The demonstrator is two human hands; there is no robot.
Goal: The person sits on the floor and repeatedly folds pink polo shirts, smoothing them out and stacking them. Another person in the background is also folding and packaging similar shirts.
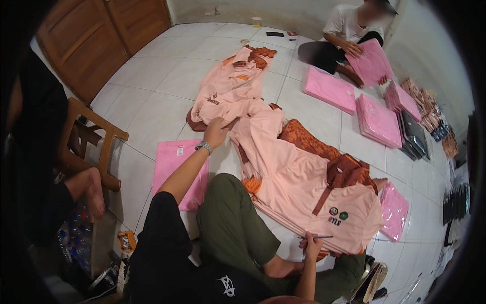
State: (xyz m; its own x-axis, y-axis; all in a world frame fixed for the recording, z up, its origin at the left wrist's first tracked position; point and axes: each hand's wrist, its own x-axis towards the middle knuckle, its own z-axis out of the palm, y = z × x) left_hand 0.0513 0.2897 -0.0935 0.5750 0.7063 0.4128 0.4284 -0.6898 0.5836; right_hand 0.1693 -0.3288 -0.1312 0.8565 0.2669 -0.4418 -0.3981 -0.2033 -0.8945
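Peach polo shirts with brown collars and orange-brown patterned parts lie on the tiled floor before me. My left hand [217, 133], with a metal wristwatch above it, is at the lower edge of the farther heap of shirts [228, 85]; its fingertips are partly hidden in the cloth. My right hand [312, 245] grips a thin dark pen-like tool [322, 237] at the hem of the nearer stack of shirts [281, 171]. The top shirt there bears printed or embroidered emblems. A pink garment in a clear bag [167, 163] lies beside my left forearm.
A co-worker [353, 34] sits at the back right holding a pink packaged garment [370, 62]. Stacks of bagged pink garments [379, 123] stand nearby. At left are a brown plastic stool [110, 152], another person's leg and plastic bottles [78, 235]. An orange box [126, 241] lies nearby.
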